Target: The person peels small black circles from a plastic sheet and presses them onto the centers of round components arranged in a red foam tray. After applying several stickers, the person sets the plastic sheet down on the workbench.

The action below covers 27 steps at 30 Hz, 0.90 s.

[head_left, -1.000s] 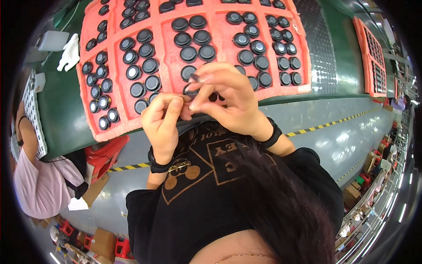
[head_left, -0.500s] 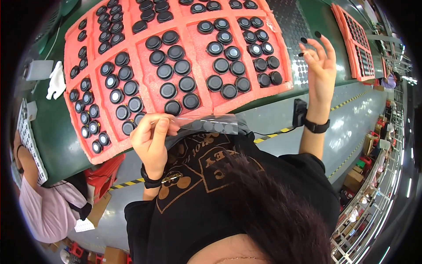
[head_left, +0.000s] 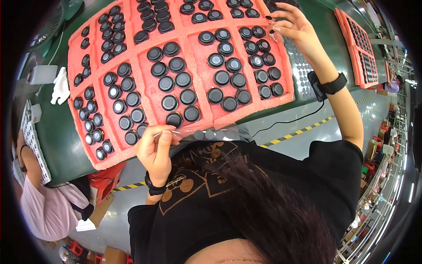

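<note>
At the tray's near edge, my left hand (head_left: 156, 149) pinches one end of a clear plastic strip (head_left: 226, 132), which stretches to the right and carries several round, see-through grey discs (head_left: 210, 134). My right hand (head_left: 296, 31) is over the tray's far right corner, fingers partly bent and apart. Small black discs (head_left: 268, 17) sit at its fingertips, one beside the thumb. Beneath both hands lies a pink foam tray (head_left: 204, 113), its compartments filled with round black parts (head_left: 229, 104). Some of these have pale, shiny centres.
A sheet of round stickers (head_left: 302, 70) lies right of the tray on the green table (head_left: 57, 145). Farther right is another pink tray (head_left: 351, 48). A white glove (head_left: 60, 87) rests at the left. Another person in a pink top (head_left: 48, 207) sits at lower left beside a white rack (head_left: 37, 141).
My right hand has swung left from over the sticker sheet to the tray's far right corner, with the black discs still at its fingertips. The left hand keeps the strip and has barely moved.
</note>
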{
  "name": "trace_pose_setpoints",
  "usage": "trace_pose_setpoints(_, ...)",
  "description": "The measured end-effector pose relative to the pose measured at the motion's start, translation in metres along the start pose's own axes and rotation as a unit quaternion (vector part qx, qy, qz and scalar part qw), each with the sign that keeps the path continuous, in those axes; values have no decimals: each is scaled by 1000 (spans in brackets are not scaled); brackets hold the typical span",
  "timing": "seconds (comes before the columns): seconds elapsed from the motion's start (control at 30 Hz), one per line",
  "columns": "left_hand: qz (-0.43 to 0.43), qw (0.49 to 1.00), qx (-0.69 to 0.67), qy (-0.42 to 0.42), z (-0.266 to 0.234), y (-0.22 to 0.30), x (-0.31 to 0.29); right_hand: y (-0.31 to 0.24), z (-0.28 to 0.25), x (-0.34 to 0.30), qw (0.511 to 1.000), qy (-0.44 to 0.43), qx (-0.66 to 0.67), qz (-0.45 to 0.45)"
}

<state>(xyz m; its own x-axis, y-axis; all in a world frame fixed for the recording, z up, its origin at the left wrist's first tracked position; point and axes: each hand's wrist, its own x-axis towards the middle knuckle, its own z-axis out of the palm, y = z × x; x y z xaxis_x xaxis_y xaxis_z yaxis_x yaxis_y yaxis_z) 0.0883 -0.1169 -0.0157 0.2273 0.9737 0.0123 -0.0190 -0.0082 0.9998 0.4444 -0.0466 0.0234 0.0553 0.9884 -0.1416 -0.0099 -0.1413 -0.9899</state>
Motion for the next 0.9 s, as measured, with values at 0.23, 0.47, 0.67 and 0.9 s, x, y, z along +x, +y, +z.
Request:
trace_pose_setpoints(0.23,1,1000,-4,-1,-2,0,1,8,7,21,996,-39,-67,-32)
trace_pose_setpoints(0.47,12,999,32,9,2,1,3,24,3,29,997,-37,-55,-50)
trace_pose_setpoints(0.67,7,999,28,-19,-1,1,5,58,-20,57,895,-273,133,-328)
trace_pose_setpoints(0.9,18,999,50,-7,-1,0,5,25,2,26,998,-31,-38,-46)
